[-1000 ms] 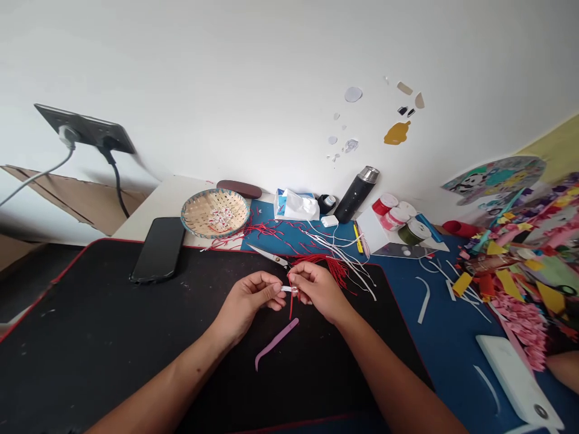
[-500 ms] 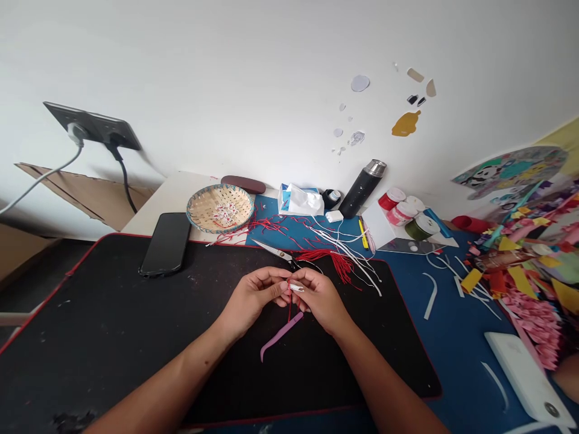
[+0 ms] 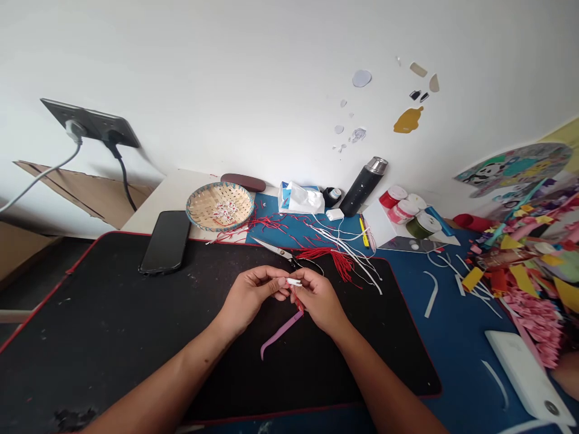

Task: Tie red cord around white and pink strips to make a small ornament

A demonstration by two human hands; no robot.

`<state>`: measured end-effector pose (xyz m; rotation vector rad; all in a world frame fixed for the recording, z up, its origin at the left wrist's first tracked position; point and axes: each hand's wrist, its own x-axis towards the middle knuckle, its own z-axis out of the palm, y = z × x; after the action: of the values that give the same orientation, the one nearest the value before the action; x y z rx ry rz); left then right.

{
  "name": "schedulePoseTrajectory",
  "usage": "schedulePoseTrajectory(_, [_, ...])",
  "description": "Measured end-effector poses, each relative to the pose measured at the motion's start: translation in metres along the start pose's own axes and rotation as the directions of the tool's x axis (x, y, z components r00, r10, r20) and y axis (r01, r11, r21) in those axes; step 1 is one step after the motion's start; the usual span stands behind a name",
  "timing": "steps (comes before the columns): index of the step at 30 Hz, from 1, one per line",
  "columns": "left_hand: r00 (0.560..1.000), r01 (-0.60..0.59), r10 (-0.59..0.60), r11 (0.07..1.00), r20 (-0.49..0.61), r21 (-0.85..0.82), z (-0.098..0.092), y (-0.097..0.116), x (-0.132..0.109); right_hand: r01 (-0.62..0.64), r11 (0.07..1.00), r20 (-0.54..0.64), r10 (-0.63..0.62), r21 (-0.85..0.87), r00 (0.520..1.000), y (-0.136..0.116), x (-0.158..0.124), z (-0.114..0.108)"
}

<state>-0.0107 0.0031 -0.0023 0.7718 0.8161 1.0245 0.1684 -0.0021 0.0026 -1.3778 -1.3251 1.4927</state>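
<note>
Close together over the black mat [image 3: 136, 337], both my hands are closed in a pinch. The thumb and fingers of my left hand [image 3: 251, 295] grip the left end of a short bundle of white cord [image 3: 294, 281]. My right hand [image 3: 322, 301] pinches the same piece from the other side, its fingertips partly hiding it. Red cord [image 3: 297, 300] runs down between the hands. Just below lie purple bent-tip tweezers [image 3: 280, 334], their upper end by the right fingers. Scissors [image 3: 278, 248] rest open beyond the hands, next to a bunch of red cords [image 3: 332, 258].
A woven basket [image 3: 194, 211] holds small red-and-white pieces. Behind the mat are a phone [image 3: 165, 242], a tissue box [image 3: 284, 199], a black flask [image 3: 364, 187] and cord spools [image 3: 402, 211]. White cords [image 3: 346, 241] trail nearby. A white power bank [image 3: 527, 377] lies right.
My fingers have shifted slightly on the white cord bundle, which now lies more level. The red cord's hanging loop is drawn in toward my right hand. The tweezers have stayed put.
</note>
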Motion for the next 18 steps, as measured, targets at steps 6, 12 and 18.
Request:
schedulePoseTrajectory(6, [0.995,-0.039,0.041,0.999,-0.092,0.029,-0.005,0.003,0.003,0.024,1.000,0.047,-0.023,-0.016,0.999,0.001,-0.002,0.003])
schedulePoseTrajectory(12, [0.984,-0.096,0.124,0.972,-0.124,0.215,-0.010,0.004,0.004,-0.013,1.000,0.090,0.014,-0.012,0.996,0.002,-0.006,0.002])
schedulePoseTrajectory(18, [0.973,-0.118,0.188,0.902,-0.132,0.416,-0.012,0.001,0.002,-0.033,0.999,0.164,0.036,-0.023,0.986,-0.001,-0.014,0.003])
